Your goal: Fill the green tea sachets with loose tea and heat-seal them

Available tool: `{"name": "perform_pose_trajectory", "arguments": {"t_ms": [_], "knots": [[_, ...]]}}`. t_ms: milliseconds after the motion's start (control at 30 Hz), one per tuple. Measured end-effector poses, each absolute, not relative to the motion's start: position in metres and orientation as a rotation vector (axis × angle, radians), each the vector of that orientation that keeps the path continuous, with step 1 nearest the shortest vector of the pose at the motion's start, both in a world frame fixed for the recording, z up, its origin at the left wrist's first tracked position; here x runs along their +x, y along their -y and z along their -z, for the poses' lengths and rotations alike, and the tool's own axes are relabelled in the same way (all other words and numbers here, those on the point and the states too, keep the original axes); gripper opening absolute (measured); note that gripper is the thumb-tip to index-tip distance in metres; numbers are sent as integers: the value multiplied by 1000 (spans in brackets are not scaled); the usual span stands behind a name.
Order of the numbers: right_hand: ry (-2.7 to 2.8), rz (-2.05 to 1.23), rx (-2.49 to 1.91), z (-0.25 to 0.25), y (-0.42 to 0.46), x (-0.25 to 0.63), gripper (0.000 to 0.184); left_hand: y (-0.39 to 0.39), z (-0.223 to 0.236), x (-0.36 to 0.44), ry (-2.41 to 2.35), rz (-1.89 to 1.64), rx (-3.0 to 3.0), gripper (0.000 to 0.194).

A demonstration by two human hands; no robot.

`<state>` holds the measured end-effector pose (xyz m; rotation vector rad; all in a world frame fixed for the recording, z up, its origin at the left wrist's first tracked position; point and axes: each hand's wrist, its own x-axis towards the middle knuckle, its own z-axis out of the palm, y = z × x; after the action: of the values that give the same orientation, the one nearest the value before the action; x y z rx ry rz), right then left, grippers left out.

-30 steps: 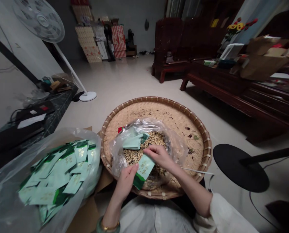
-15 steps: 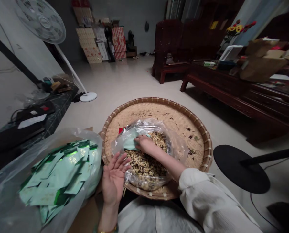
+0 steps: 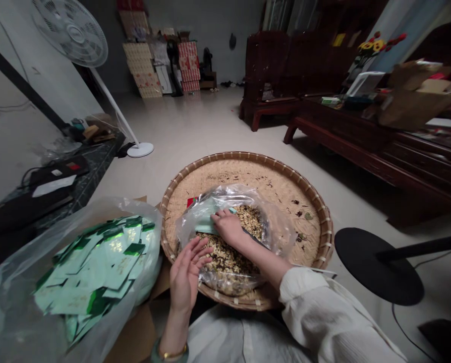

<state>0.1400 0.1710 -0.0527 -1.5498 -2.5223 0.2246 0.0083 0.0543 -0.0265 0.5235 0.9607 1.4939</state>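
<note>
Right hand (image 3: 228,227), grip unclear, seems to be picking green packets (image 3: 205,228); left hand (image 3: 186,276) spread, empty; separating one looks needed.

You're in dim light now; glare flecks the crinkled clear plastic bag (image 3: 231,189) mid-frame, shadow pools beneath the long dark-red wooden table (image 3: 335,135) at right, edges stretching.
</note>
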Motion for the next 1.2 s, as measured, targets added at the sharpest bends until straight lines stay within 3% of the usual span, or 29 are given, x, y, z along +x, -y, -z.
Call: {"name": "perform_pose_trajectory", "arguments": {"t_ms": [233, 600, 667, 800, 967, 1200], "knots": [[2379, -338, -1484, 47, -170, 153, 14, -54, 31, 9, -1081, -1470, 564, 42], [1989, -495, -830, 27, -102, 222, 22, -61, 38, 17, -1102, -1236, 515, 62], [1953, -569, -808, 31, -93, 223, 22, -61, 39, 21, -1196, -1176, 703, 58], [1864, -669, -876, 35, -81, 221, 27, -58, 40, 24, -1399, -1052, 1014, 25], [1627, -911, -1080, 37, -71, 214, 43, -55, 41, 21, -1505, -1063, 1153, 23], [1776, -356, -1097, 43, -65, 199, 36, -53, 37, 29, -1489, -1071, 1062, 25]]}}
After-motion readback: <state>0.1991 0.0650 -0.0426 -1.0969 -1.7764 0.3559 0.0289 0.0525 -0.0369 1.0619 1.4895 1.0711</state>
